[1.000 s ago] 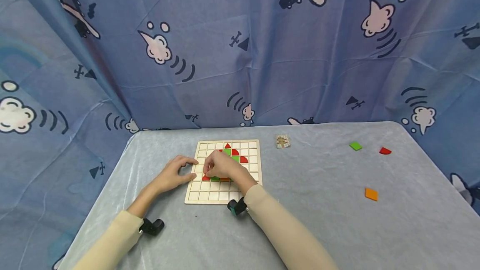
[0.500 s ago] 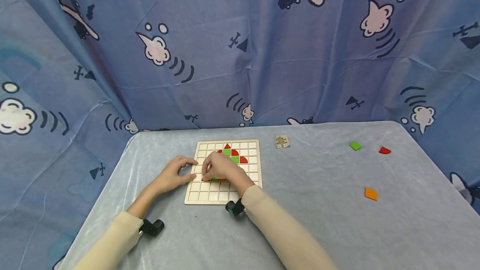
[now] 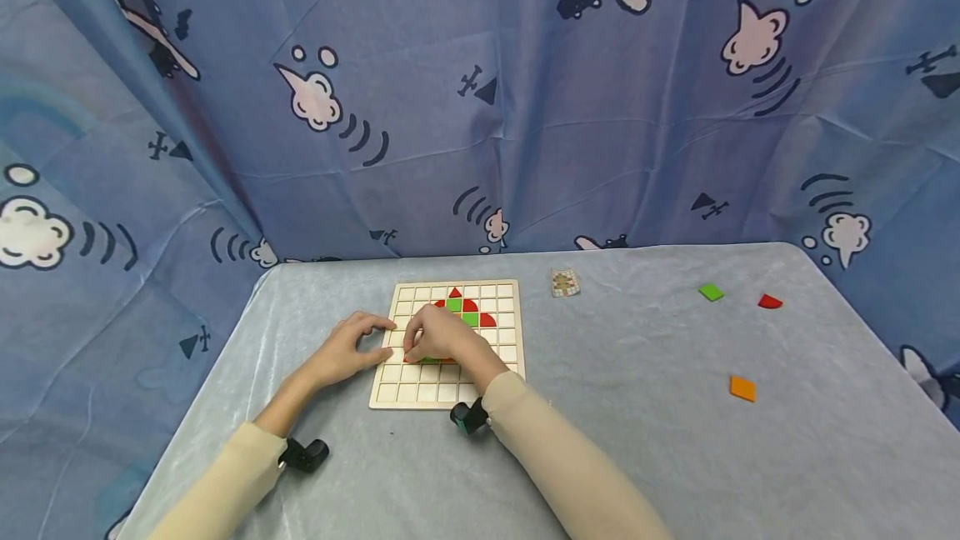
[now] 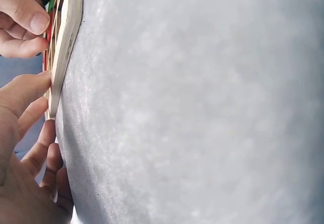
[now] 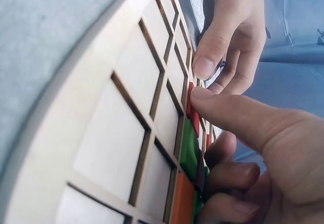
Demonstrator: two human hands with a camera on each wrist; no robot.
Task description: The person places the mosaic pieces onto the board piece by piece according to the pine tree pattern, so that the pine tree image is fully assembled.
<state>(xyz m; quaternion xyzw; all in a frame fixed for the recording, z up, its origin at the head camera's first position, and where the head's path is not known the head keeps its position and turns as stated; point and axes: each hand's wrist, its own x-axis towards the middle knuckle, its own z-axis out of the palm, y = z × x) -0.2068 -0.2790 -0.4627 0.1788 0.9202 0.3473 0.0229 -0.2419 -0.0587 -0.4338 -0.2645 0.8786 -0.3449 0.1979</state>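
Observation:
A square wooden grid board (image 3: 428,392) lies on the table with red, green and orange tiles set in several of its cells. My left hand (image 3: 347,347) rests at the board's left edge, thumb and fingertips touching the rim. Over the middle of the board, my right hand (image 3: 442,334) pinches a red tile (image 5: 193,106) at the left end of a row. Beside that tile sit a green tile (image 5: 189,145) and an orange tile (image 5: 183,198) in the right wrist view. Part of the pattern is hidden beneath the right hand.
Off to the right lie a loose green tile (image 3: 711,292), a red quarter-round tile (image 3: 770,302) and an orange square tile (image 3: 742,388). A small pattern card (image 3: 566,282) is by the board's upper right corner. A blue printed curtain (image 3: 420,107) hangs behind the table.
Since a second ago my right hand has shifted slightly left and down, covering more of the red tile. It is nearly still over the last half second; my left hand has stayed put.

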